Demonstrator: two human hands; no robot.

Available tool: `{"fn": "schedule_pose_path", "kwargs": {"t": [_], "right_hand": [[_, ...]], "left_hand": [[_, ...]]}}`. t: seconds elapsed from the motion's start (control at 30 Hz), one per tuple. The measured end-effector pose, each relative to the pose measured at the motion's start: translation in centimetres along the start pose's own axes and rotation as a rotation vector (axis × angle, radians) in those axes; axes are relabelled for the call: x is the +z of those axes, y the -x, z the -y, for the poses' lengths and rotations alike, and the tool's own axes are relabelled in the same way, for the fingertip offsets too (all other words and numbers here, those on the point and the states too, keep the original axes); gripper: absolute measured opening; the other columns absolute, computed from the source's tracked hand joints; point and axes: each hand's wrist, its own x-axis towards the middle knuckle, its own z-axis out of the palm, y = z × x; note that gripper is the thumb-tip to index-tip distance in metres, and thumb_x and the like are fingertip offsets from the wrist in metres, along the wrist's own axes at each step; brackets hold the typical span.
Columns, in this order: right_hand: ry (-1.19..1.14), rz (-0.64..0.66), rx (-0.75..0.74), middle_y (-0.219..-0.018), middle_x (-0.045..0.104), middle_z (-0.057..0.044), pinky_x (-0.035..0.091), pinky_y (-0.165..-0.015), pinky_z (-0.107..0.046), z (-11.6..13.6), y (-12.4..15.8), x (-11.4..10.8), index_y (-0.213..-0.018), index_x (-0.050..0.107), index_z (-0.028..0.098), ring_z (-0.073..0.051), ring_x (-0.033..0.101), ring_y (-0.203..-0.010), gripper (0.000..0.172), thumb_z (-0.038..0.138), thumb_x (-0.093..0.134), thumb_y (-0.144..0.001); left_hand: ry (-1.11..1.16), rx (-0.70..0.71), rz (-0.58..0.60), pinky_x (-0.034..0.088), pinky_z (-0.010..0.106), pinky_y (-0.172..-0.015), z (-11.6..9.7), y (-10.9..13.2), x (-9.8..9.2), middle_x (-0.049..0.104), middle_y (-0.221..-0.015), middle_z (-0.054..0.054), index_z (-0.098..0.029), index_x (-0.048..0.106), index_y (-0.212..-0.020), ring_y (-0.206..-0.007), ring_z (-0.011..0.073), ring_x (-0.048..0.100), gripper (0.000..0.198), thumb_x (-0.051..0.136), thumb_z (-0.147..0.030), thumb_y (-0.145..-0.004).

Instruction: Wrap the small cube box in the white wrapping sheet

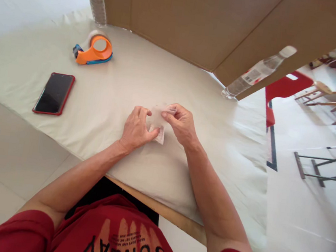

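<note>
In front of me, my right hand (182, 123) pinches a thin, translucent, whitish plastic piece (157, 115), perhaps a small bag or film; its exact kind is unclear. Below it, a small white crinkled packet (159, 136) lies on the cloth. My left hand (139, 127) is just left of both, its fingers curved and apart from the thumb. The left thumb rests at the packet's upper left edge, and the left fingertips are close to the plastic piece without plainly gripping it.
A pale cloth (124, 84) covers the table. To the left are a phone (54, 93) in a red case and an orange tape dispenser (94, 53). Two water bottles, left (95, 2) and right (255, 75), stand against a cardboard panel (181, 21) at the back.
</note>
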Motion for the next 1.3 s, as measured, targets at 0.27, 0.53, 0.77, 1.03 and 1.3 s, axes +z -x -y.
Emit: {"fn": "schedule_pose_path", "kwargs": {"t": [0.27, 0.53, 0.77, 1.03, 1.3], "right_hand": [[0.276, 0.003, -0.241, -0.105, 0.075, -0.005, 0.052, -0.096, -0.038, -0.2, 5.6, 1.1, -0.086, 0.065, 0.025, -0.021, 0.069, -0.101, 0.007, 0.027, 0.061, -0.091], [0.339, -0.131, -0.448, -0.109, 0.076, -0.01, 0.055, -0.097, -0.041, -2.9, 7.3, 2.5, -0.094, 0.066, 0.025, -0.021, 0.07, -0.11, 0.01, 0.02, 0.057, -0.096], [0.356, -0.145, -0.415, -0.109, 0.077, -0.009, 0.055, -0.1, -0.046, -3.4, 7.6, 2.8, -0.093, 0.067, 0.027, -0.024, 0.07, -0.112, 0.009, 0.026, 0.058, -0.095], [0.288, -0.176, -0.331, -0.106, 0.078, -0.007, 0.053, -0.103, -0.044, -2.8, 7.4, 2.6, -0.094, 0.068, 0.027, -0.024, 0.071, -0.111, 0.011, 0.028, 0.057, -0.095], [0.244, -0.019, -0.138, -0.119, 0.074, -0.007, 0.053, -0.097, -0.039, -2.5, 7.3, 1.3, -0.119, 0.064, 0.024, -0.025, 0.069, -0.107, 0.048, 0.046, 0.076, -0.079]], "left_hand": [[0.259, 0.075, 0.211, 0.052, 0.037, -0.093, 0.9, -0.4, -0.2, 0.054, -0.131, 0.014, -0.02, 0.059, -0.119, -0.122, 0.0255, 0.055, 0.042, 0.073, -0.032, -0.08], [0.33, 0.135, 0.493, 0.053, 0.038, -0.095, 1.5, -1.6, -2.3, 0.069, -0.109, 0.008, -0.019, 0.066, -0.104, -0.101, 0.0232, 0.066, 0.029, 0.067, -0.033, -0.079], [0.293, 0.316, 0.575, 0.042, 0.044, -0.117, 2.7, -1.4, -2.6, 0.059, -0.141, 0.014, -0.019, 0.06, -0.128, -0.139, 0.0298, 0.05, 0.057, 0.07, -0.027, -0.073], [0.377, 0.195, 0.413, 0.053, 0.031, -0.085, 1.3, -0.9, -1.7, 0.072, -0.111, 0.008, -0.019, 0.069, -0.108, -0.098, 0.0204, 0.067, 0.034, 0.066, -0.029, -0.076], [0.44, -0.194, 0.525, 0.038, 0.025, -0.055, 0.2, -0.9, -2.5, 0.059, -0.069, -0.002, -0.018, 0.063, -0.084, -0.061, 0.0134, 0.052, 0.022, 0.059, -0.04, -0.081]]}}
